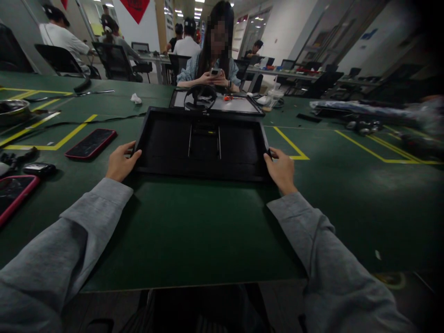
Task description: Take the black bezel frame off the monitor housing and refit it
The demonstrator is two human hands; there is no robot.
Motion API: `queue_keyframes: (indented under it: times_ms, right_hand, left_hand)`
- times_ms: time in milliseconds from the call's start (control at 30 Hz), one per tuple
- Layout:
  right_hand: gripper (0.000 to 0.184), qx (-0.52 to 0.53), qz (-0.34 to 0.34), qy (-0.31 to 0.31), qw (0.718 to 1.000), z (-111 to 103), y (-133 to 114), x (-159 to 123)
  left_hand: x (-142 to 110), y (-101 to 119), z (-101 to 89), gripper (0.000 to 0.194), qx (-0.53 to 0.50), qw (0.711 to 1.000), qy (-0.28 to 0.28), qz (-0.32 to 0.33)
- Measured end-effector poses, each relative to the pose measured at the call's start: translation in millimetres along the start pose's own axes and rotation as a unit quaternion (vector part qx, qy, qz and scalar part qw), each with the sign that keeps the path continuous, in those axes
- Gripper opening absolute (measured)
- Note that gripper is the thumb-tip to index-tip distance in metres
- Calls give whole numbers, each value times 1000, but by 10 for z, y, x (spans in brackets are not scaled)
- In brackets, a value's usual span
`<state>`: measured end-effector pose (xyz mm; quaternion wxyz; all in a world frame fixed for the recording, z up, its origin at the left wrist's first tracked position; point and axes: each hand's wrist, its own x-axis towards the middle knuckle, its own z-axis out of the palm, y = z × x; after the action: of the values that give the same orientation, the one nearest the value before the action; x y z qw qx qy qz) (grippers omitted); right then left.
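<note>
A black, shallow, tray-like panel with raised edges is between my two hands above the green table, its far side tilted up. In its middle is a recessed part with two thin upright rails. My left hand grips its left edge, thumb on the near face and the other fingers partly hidden behind. On the right edge, my right hand holds it in the same way. Behind the panel lies a framed board, partly hidden, with a dark headband-like object at its near edge.
On the left are a red-edged phone, a second one, a small black device and a metal bowl. Cables and plastic-wrapped parts lie right. A person sits opposite, holding a phone.
</note>
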<state>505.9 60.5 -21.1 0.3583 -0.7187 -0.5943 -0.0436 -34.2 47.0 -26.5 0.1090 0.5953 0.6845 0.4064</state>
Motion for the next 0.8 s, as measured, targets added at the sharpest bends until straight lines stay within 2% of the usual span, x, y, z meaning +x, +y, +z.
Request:
queue_keyframes:
  times_ms: [167,367,600,800]
  right_hand:
    - [49,30,34,-46,998,6,108,62]
    - [57,61,8,-94,994,65,216,85]
    - [58,26,-17,-98,995,51,202,34]
    - [57,4,-11,-91,996,88,294,104]
  left_hand:
    - [-9,-44,-16,58,-43,999,-8,-27]
    - [-2,-74,14,51,-27,1000,4,-12]
    - [3,-66,25,52,2,1000,0,3]
    - [-6,-126,39,56,-44,999,-2,-3]
